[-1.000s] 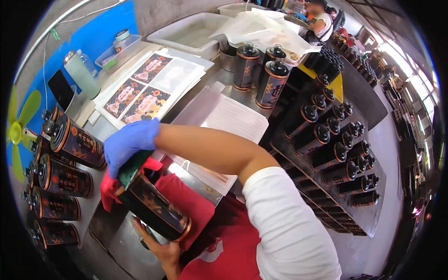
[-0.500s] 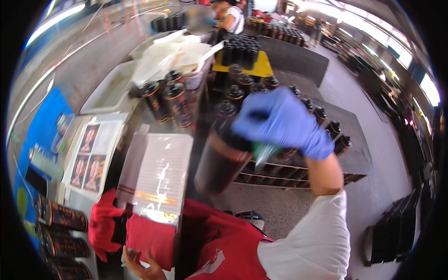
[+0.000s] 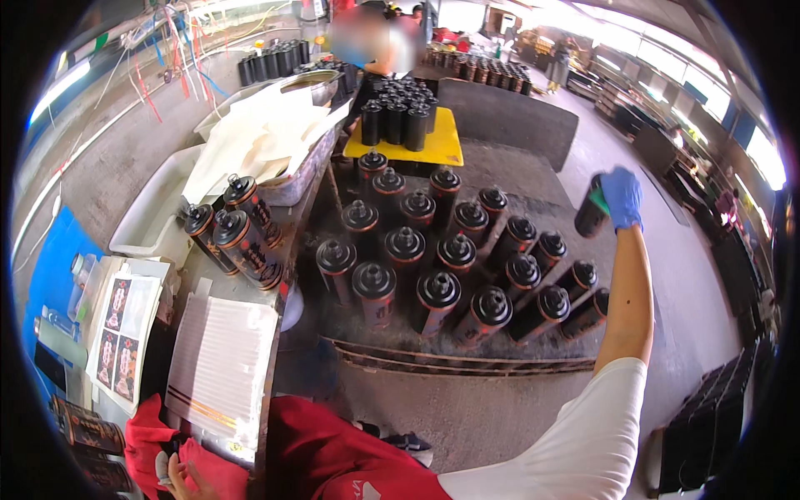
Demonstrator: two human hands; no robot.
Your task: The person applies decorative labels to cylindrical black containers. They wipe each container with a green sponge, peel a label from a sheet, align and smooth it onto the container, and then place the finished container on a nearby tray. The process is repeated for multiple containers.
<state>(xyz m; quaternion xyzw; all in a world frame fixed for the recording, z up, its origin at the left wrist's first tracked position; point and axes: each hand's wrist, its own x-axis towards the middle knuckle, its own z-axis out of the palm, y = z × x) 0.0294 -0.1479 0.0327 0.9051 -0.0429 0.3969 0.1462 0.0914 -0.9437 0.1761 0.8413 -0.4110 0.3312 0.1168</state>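
My right hand (image 3: 622,196), in a blue glove, is stretched out far to the right. It grips a dark bottle (image 3: 589,218) near its top, and a bit of green shows between glove and bottle. The bottle hangs slightly tilted beyond the right edge of a dark table (image 3: 533,354), where several black-capped bottles (image 3: 437,292) stand. Low at the left, my bare left hand (image 3: 190,483) rests against a red cloth (image 3: 212,467), fingers apart and holding nothing visible; a grey cover sits on one finger. Just above that cloth lies a striped, glossy sheet (image 3: 221,358).
Three bottles (image 3: 242,237) stand on the left bench, beside a white tub (image 3: 150,221) and white sheets (image 3: 250,133). A printed picture sheet (image 3: 125,333) lies nearer. Black bottles stand on a yellow board (image 3: 446,146); a person (image 3: 392,50) is behind them. Black stacked goods (image 3: 704,408) stand lower right.
My right hand has carried the bottle from the middle out to the far right, away from me. The view has shifted, showing more of the table. My left hand stays by the red cloth.
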